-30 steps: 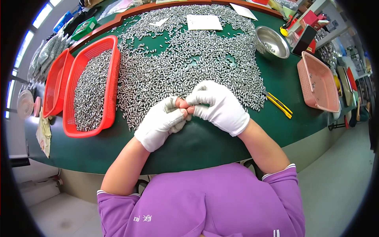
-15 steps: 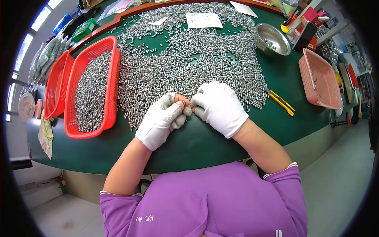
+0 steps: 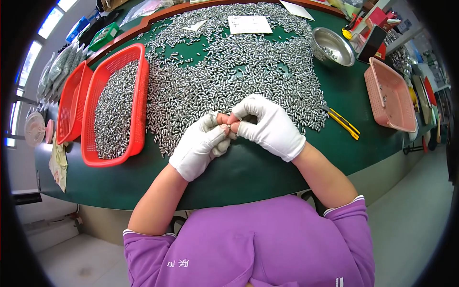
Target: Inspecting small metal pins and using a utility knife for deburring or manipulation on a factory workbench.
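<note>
A wide spread of small silvery bullet-shaped metal pieces [image 3: 215,76] covers the green table. At its near edge, my gloved left hand [image 3: 201,146] is closed, bare thumb and index fingertips pinched together. A small metal piece [image 3: 229,128] shows only as a glint between the fingers; most of it is hidden. My right hand [image 3: 272,126], also in a white glove with bare fingertips, meets the left at that spot, its thumb and index finger closing on the same piece. Both hands are just above the table.
Left of the spread stands a red basket [image 3: 144,95] holding many metal pieces, beside another red basket [image 3: 71,107]. To the right lie a yellow-handled tool [image 3: 344,123], a steel bowl [image 3: 347,50] and a pink basket [image 3: 389,100]. A white paper [image 3: 249,24] rests on the pieces.
My right thumb and index finger have come in against the left fingertips, and the right hand has opened its curl into a pinch. The left hand stays nearly where it was.
</note>
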`<state>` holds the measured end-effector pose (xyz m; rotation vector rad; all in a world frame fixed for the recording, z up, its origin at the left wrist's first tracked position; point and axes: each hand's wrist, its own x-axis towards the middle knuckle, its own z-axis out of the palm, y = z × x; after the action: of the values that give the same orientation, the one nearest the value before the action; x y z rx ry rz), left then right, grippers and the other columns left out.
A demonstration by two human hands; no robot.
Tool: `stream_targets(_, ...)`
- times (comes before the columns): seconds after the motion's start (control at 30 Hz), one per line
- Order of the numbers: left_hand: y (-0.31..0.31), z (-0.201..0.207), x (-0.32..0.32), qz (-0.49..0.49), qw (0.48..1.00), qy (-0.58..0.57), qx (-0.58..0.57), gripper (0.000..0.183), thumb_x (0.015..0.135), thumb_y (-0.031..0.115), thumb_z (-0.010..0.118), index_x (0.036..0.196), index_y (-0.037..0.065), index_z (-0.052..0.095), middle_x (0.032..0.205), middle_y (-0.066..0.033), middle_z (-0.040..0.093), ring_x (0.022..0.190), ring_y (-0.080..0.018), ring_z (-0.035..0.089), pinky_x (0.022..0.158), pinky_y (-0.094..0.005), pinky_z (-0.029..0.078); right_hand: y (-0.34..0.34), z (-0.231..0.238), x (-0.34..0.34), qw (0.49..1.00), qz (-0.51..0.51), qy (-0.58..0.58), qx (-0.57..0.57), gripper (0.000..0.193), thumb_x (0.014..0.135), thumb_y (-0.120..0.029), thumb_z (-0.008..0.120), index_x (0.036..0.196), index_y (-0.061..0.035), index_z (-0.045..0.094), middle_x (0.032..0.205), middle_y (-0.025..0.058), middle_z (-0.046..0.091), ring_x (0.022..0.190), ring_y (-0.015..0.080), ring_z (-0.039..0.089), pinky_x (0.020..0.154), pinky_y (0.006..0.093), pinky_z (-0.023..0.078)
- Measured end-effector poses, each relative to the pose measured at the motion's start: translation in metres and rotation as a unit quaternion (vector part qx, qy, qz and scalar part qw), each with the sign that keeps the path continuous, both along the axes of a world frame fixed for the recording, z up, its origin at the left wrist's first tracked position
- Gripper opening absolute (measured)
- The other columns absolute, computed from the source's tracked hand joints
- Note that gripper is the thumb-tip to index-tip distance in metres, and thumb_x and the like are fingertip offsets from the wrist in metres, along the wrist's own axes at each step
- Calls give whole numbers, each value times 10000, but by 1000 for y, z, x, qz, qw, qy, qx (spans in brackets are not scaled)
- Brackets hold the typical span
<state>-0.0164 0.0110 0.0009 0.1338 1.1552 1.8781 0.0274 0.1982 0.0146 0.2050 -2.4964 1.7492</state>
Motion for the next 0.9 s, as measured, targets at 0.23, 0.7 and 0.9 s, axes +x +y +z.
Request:
stream_targets(0.23, 0, -2, 0, 15, 1000, 11, -12, 144, 927, 204, 600, 989, 87, 544, 830, 9, 591, 623, -31, 475, 568, -158, 388, -2, -2, -1, 999, -6, -14, -34, 120, 770, -111, 702, 879, -63, 684, 831, 84, 616, 801, 211, 611, 749, 310, 493)
stream_targets(0.7, -1, -6, -3, 60, 994, -30, 87, 171, 919, 193, 588, 1030, 73, 537, 907, -43, 609, 677, -76, 510, 638, -203, 419, 4, -19, -6, 919, 2, 183, 350, 104, 683, -163, 714, 777, -131, 683, 755, 41, 600, 757, 243, 597, 675, 365, 490)
stream_targets(0.9, -3, -9, -5, 59, 993, -43, 94, 161, 910, 163, 601, 1030, 83, 527, 893, -27, 595, 653, -70, 496, 605, -189, 404, -2, -15, -6, 892, -9, 188, 410, 96, 691, -157, 703, 750, -107, 648, 773, 60, 594, 744, 268, 592, 666, 378, 487)
